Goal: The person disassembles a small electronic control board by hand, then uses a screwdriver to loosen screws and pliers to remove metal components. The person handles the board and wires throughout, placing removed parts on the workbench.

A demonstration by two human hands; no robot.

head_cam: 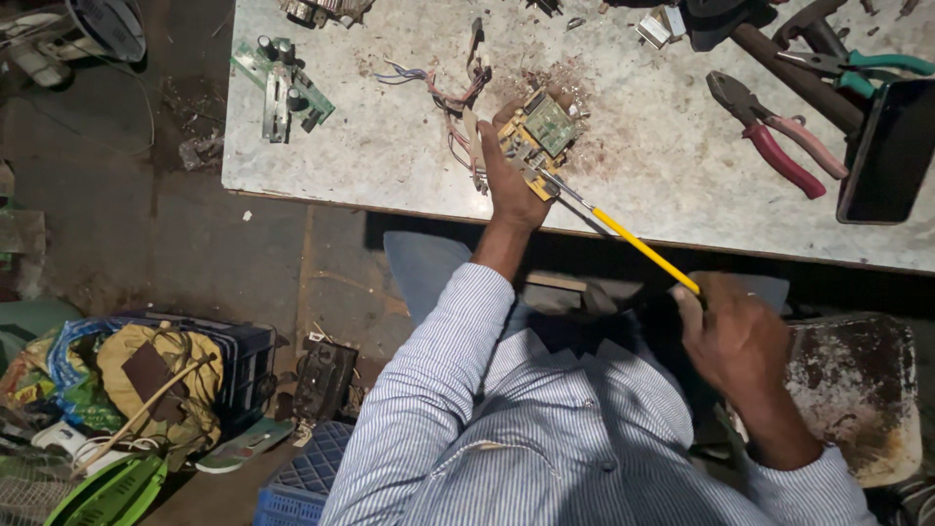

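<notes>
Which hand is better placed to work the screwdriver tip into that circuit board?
Right. The right hand grips the yellow screwdriver, its tip at the circuit board; the left hand is busy steadying that board.

Maybe dark phone screen (891, 151), table's rt edge

Bright light on the tabletop (390, 146), dim floor below (right hand (735, 336) motion-blurred).

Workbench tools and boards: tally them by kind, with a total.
Circuit boards: 2, one held at the bench edge, one lying far left
Pliers: 2, red-handled and teal-handled
Yellow-handled screwdriver: 1
Total: 5
</notes>
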